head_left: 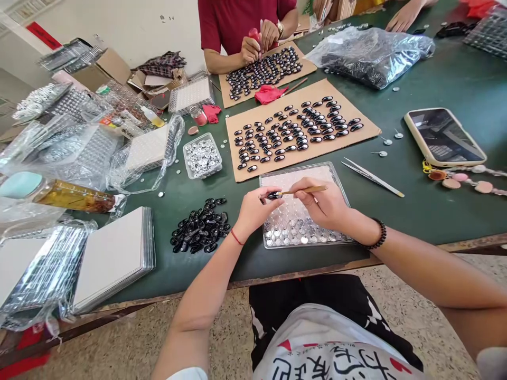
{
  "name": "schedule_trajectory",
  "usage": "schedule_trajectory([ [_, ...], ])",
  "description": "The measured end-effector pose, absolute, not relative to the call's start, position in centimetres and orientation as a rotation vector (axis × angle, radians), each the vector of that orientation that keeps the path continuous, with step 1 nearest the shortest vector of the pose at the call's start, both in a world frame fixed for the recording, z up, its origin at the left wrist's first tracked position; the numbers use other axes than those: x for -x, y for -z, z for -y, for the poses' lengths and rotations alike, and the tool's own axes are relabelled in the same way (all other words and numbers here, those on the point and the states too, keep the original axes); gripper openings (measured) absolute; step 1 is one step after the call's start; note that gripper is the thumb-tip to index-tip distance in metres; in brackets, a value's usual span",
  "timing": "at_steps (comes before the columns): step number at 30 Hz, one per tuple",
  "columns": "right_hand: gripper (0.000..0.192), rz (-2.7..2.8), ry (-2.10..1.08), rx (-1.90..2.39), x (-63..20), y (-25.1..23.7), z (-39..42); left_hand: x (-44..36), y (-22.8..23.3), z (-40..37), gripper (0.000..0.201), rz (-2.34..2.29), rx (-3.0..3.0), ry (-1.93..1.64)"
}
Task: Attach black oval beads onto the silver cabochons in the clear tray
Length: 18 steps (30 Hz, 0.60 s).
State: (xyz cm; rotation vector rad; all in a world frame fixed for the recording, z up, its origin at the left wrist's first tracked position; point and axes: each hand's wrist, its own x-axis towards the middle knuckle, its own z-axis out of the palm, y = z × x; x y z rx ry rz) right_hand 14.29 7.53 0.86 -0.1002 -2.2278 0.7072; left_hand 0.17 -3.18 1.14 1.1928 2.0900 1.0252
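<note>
My left hand (253, 210) pinches a small black oval piece (273, 195) above a clear plastic tray (336, 179) with small silver discs in its pockets. My right hand (322, 203) holds a thin wooden stick (307, 190) whose tip touches that piece. A heap of loose black oval pieces (200, 232) lies left of my left hand on the green table. Beyond the tray a brown cardboard sheet (356, 113) carries several rows of glossy black ovals.
Metal tweezers (372, 178) and a phone (443, 137) lie to the right. A small clear box of silver discs (202, 155) stands at centre left. Bagged trays (47, 264) crowd the left side. A person in red (247, 21) works at a second cardboard sheet (307, 66) opposite.
</note>
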Motion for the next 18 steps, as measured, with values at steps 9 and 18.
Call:
schedule_trajectory([
  [9,0.015,2.293,-0.686,0.131,-14.35,-0.78,-7.53,-0.17,-0.98,3.17,0.031,-2.088,-1.191,-1.015],
  [18,0.018,2.270,-0.915,0.143,-14.00,-0.47,-7.01,-0.65,-0.48,3.11,0.026,-2.063,-1.141,-1.142],
])
